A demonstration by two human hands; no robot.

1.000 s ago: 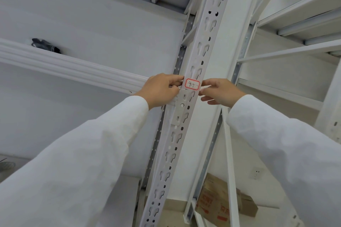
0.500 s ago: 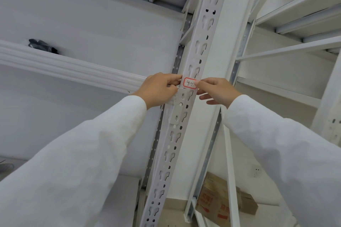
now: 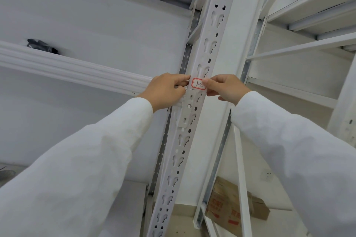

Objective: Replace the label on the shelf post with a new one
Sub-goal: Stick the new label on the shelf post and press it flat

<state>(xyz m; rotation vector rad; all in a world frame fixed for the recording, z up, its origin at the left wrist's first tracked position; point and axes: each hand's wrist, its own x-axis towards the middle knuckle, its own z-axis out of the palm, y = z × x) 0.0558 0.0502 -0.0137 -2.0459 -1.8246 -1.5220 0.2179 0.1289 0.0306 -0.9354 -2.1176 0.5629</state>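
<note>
A white slotted shelf post [image 3: 207,48] runs from the top of the view down to the bottom centre. On it sits a small white label [image 3: 198,84] with a red border and handwritten "4-2". My left hand [image 3: 166,89] touches the label's left edge with thumb and forefinger. My right hand [image 3: 224,87] presses its fingertips on the label's right edge and covers that corner. Both hands are in white sleeves. Whether the label is stuck flat or pinched away from the post cannot be told.
A white shelf beam [image 3: 73,69] runs left from the post, with a dark object [image 3: 41,45] lying on the shelf above it. More white shelving [image 3: 308,19] stands to the right. A cardboard box [image 3: 234,206] lies on the floor below, near a wall socket [image 3: 268,175].
My right hand has slid left over the label's right edge. The left hand has stayed at the left edge. The label has stayed at the same place on the post.
</note>
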